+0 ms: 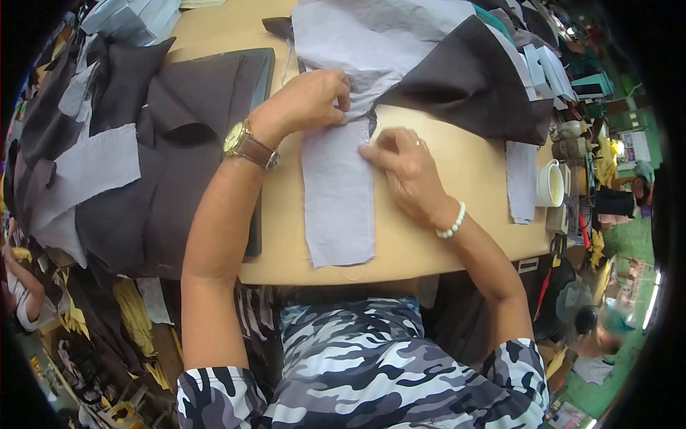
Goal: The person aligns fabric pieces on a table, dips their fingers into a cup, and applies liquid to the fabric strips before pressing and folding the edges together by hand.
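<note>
A light grey piece of fabric (pixel 339 207) hangs down the table in a long strip, its upper part bunched and joined to dark brown fabric (pixel 468 82). My left hand (pixel 318 100), with a watch on its wrist, is curled closed on the grey fabric where it gathers. Lower and to the right, my right hand (pixel 409 170) has thumb and forefinger pinched at the strip's right edge, beside a short dark seam edge. A green-white bead bracelet circles that wrist. Fingertips of both hands partly hide the cloth they grip.
Dark brown fabric pieces (pixel 193 150) are stacked on the table's left, with grey pieces (pixel 100 168) among them. At the right edge are a white cup (pixel 549 184), another grey strip (pixel 522 182) and scissors (pixel 557 247). Another person's arm (pixel 27 282) shows at far left.
</note>
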Available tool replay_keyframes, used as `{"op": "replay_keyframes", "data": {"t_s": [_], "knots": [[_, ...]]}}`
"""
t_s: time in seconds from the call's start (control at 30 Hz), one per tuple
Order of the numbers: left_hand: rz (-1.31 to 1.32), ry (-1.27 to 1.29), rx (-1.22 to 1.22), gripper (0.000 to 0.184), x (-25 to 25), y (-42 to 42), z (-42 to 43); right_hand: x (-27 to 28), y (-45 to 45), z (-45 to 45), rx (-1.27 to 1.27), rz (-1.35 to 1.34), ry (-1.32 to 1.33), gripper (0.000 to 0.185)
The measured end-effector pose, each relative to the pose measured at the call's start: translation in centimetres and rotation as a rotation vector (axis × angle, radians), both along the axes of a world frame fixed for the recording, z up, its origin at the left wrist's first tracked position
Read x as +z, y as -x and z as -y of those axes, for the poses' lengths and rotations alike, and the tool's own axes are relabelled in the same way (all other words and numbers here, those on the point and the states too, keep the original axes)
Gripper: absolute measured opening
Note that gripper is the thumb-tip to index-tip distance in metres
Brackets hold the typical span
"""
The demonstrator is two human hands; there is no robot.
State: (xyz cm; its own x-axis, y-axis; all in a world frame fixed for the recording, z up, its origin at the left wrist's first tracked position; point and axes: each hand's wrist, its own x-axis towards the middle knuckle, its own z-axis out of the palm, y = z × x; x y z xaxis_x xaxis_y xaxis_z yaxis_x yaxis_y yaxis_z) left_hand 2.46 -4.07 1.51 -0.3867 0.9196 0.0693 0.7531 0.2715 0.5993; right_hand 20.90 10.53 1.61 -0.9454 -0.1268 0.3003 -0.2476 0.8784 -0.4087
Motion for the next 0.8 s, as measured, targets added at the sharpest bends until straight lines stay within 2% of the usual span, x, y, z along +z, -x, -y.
{"op": "replay_keyframes", "data": {"t_s": [0.17, 0.27, 0.37, 0.47, 0.67, 0.77, 0.8], "knots": [[0.015, -0.011, -0.003, 0.018, -0.2, -0.4, 0.1, 0.8, -5.5, 1.1, 0.118, 0.079, 0.025, 0.033], [0.017, -0.006, 0.001, 0.019, -0.2, -0.5, 0.1, 0.9, -4.7, 0.6, 0.129, 0.063, 0.06, 0.034], [0.042, 0.003, -0.001, 0.019, 0.0, -0.5, 0.0, 0.6, -1.5, 0.3, -0.005, 0.038, 0.112, 0.035], [0.048, 0.005, -0.008, 0.019, 0.1, -0.3, 0.1, -0.2, 0.2, 0.0, -0.077, 0.042, 0.036, 0.035], [0.051, 0.009, -0.011, 0.019, 0.0, -0.7, 0.1, 1.8, -5.2, 1.7, 0.154, -0.004, -0.268, 0.032], [0.055, 0.019, -0.01, 0.019, 0.2, -0.9, 0.1, 2.9, -8.1, 1.9, 0.215, 0.096, -0.209, 0.036], [0.056, 0.002, -0.019, 0.018, 0.0, -0.8, 0.3, 3.3, -8.4, 1.3, 0.157, 0.062, -0.179, 0.037]]}}
